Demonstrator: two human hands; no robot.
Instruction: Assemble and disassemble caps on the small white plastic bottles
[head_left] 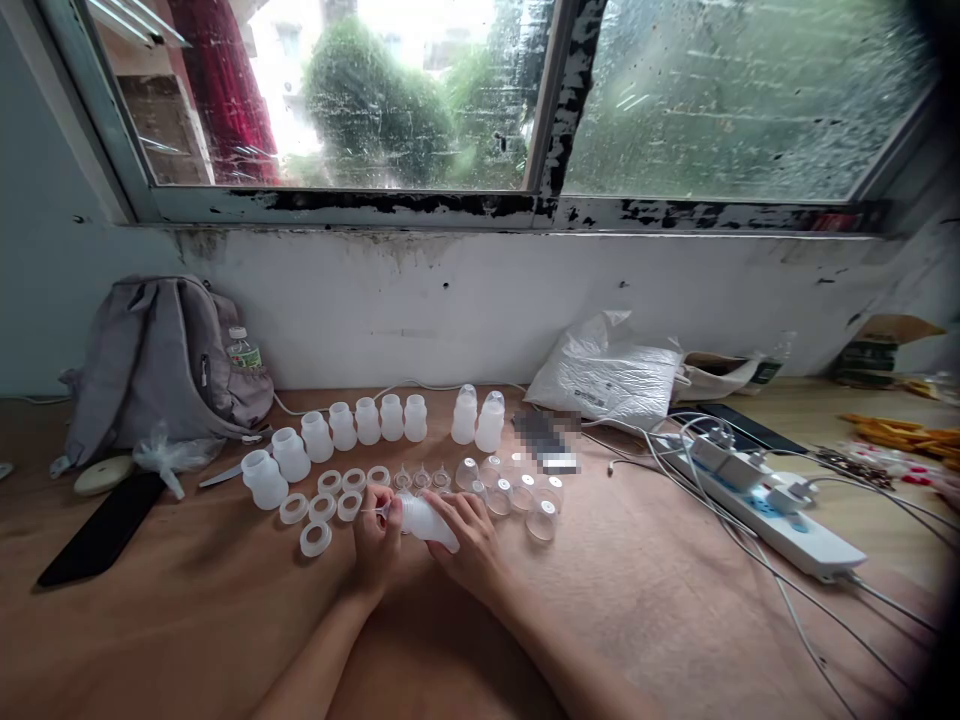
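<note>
A translucent white baby bottle (429, 522) lies tilted on its side between my hands, its neck to the left. My right hand (471, 542) wraps round the bottle body. At the neck end, my left hand (376, 540) is closed in a pinch on a small clear nipple. Behind my hands, more clear nipples (421, 478) stand in a row. White ring collars (316, 539) are grouped to the left, and clear domed caps (541, 520) to the right. Open bottles (265, 480) line up at the back left. Two capped bottles (490, 422) stand upright further right.
A grey backpack (161, 360), a black phone-like slab (105, 528) and scissors or a knife blade (221, 477) are on the left. At the right lie a silver bag (609, 370) and a power strip (787, 535) with trailing cables. A window wall closes the back.
</note>
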